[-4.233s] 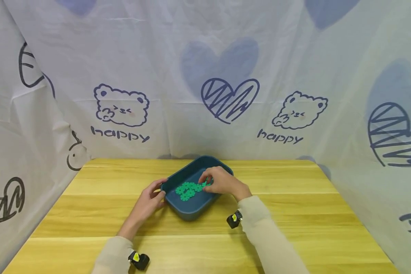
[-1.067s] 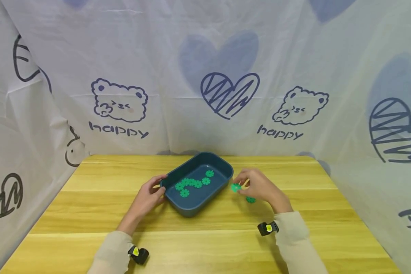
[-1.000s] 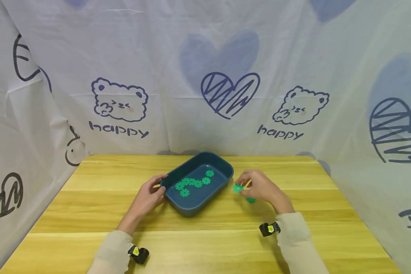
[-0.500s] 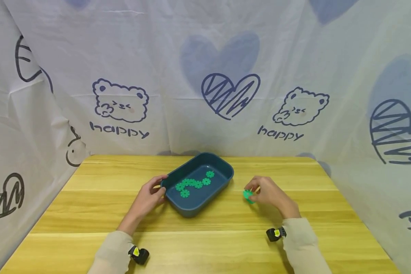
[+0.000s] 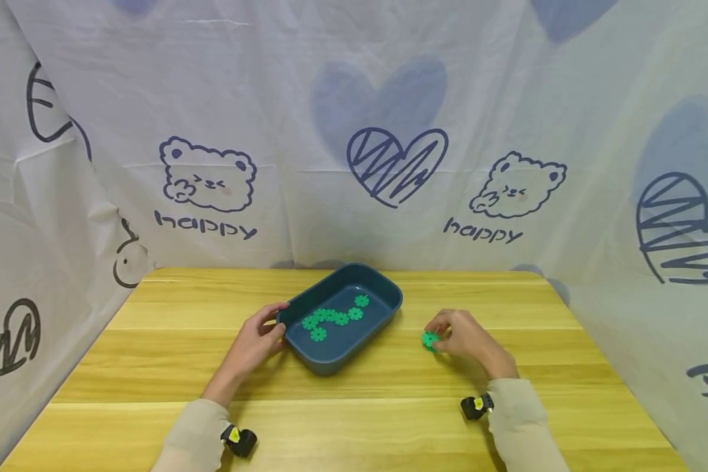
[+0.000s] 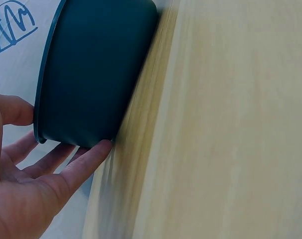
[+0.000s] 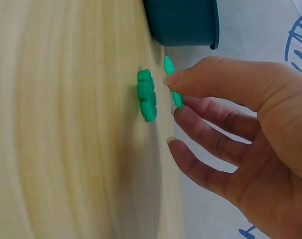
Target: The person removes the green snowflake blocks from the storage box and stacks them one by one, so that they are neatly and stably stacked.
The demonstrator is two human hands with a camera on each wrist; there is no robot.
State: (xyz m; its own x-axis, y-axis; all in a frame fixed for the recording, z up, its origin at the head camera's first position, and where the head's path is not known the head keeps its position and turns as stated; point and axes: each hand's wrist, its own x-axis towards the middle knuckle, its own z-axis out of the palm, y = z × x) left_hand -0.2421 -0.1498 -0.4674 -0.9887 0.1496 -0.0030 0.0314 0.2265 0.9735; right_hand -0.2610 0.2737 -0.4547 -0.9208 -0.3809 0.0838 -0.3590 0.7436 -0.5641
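Currently, one green flower-shaped plastic disc [image 5: 430, 339] is pinched by right hand [image 5: 467, 337], right of dark-blue rectangular plastic box [image 5: 327, 365] (gripped by left hand [image 5: 259, 335]), above green piece(s) [image 7: 146, 95] already set out; several discs [image 5: 330, 315] left inside.

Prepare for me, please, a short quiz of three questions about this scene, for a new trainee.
1. Which hand touches the box?
2. True or false: the right hand holds a flower raised above the table.
3. Where do most green flowers lie? A: on the table; B: in the box; C: in the right hand.

Key: 1. The left hand. 2. True; the right wrist view shows a gap. 3. B, in the box.
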